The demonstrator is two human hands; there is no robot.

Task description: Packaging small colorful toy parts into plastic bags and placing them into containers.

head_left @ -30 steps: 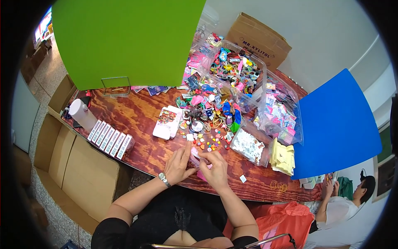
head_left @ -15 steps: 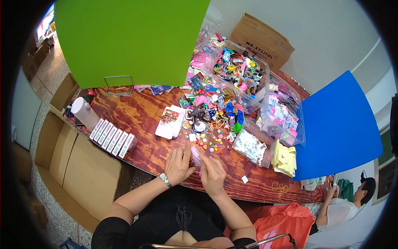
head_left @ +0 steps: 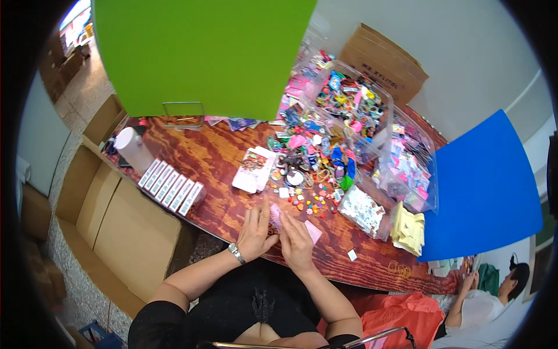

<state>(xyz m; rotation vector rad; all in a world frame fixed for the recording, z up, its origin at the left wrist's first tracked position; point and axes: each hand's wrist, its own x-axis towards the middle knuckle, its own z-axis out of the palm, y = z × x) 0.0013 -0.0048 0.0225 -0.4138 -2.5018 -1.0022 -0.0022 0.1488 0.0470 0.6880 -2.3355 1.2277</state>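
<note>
My left hand (head_left: 256,234), with a metal wristwatch (head_left: 236,253) on its wrist, rests at the table's near edge. Its fingers point away from me along one side of a small pink printed carton (head_left: 314,232), and its thumb reaches toward the other hand. My right hand (head_left: 297,243) lies across the carton, fingers bent down over it. Pink shows both between the hands and beyond the right fingers; the rest is covered. Just beyond lie small colourful charms (head_left: 314,205) and a stack of flat printed cartons (head_left: 254,170).
Finished-looking boxes (head_left: 171,187) stand in a row at left beside a white cylinder (head_left: 134,150). Clear bins (head_left: 386,125) hold trinkets and packets. White pieces fill a tray (head_left: 364,210); yellow packets (head_left: 408,229) sit beside it. A cardboard box (head_left: 133,227) flanks the table. Another person (head_left: 482,296) works at right.
The view has shifted, so the table appears farther right. My right hand has moved over the carton, and a pink panel now sticks out to its right.
</note>
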